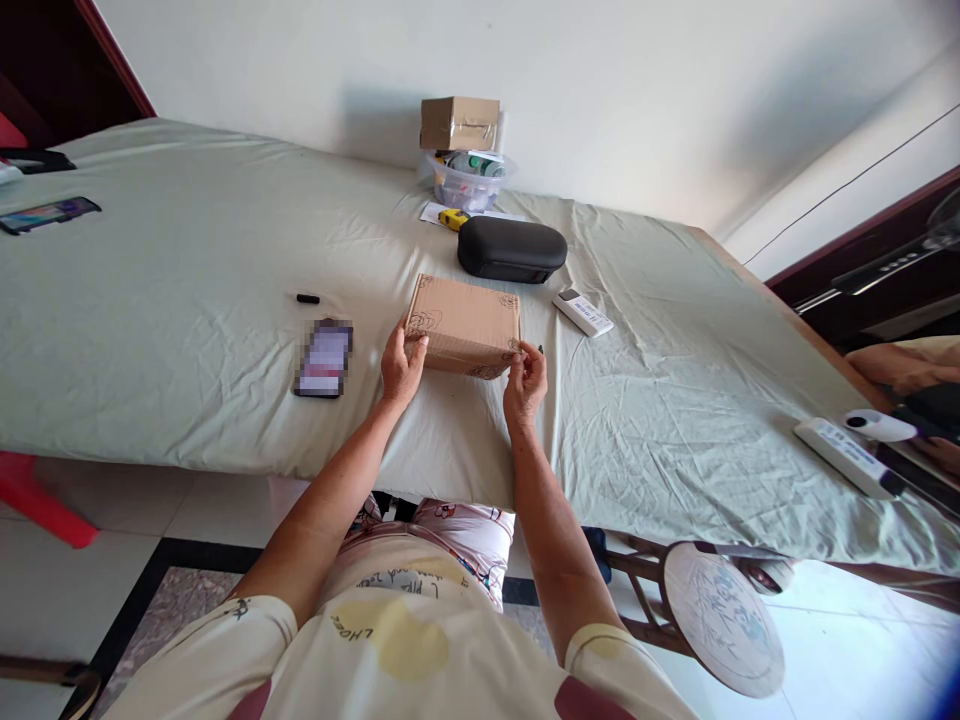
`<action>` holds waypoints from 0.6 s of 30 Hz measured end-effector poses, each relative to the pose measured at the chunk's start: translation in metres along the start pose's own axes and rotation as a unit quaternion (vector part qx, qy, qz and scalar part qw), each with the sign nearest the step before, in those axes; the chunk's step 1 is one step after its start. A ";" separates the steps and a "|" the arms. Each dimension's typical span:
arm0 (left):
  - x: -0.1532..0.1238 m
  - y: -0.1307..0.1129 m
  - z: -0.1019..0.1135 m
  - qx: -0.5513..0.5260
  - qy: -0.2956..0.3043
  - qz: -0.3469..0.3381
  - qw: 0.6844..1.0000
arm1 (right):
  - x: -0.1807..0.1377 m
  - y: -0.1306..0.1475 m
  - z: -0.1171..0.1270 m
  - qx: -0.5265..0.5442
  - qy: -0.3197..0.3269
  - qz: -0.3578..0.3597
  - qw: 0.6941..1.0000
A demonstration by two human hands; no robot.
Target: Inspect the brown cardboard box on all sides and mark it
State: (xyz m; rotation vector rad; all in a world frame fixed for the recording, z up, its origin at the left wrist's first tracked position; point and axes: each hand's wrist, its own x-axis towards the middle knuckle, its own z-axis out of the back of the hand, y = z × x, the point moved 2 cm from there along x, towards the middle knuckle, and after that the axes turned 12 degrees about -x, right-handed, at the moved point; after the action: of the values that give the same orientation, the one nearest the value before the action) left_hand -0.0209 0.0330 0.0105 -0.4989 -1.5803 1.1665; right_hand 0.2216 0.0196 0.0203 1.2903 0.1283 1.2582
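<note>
A brown cardboard box with dark swirl drawings at its corners sits on the cloth-covered table in front of me. My left hand grips its near left edge, thumb on the near face. At the near right corner, my right hand is closed, thumb and fingertips against the box. A small dark tip shows beside those fingers; the rest of that thin object is hidden. Left of the box lie a phone with a blurred screen and a short black cap.
Behind the box are a black case, a yellow tape measure and a plastic tub topped by another carton. A white device lies to the right. Another person's arm shows at the far right, above a round stool.
</note>
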 end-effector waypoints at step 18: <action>-0.004 -0.002 -0.003 0.004 0.049 0.035 0.998 | -0.019 0.026 -0.002 -0.015 0.021 0.103 0.994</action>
State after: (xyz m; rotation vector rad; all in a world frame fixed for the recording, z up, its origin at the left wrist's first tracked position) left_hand -0.0163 0.0302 0.0098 -0.6019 -1.4834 1.1828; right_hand 0.1968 0.0005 0.0290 1.2767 0.0060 1.4569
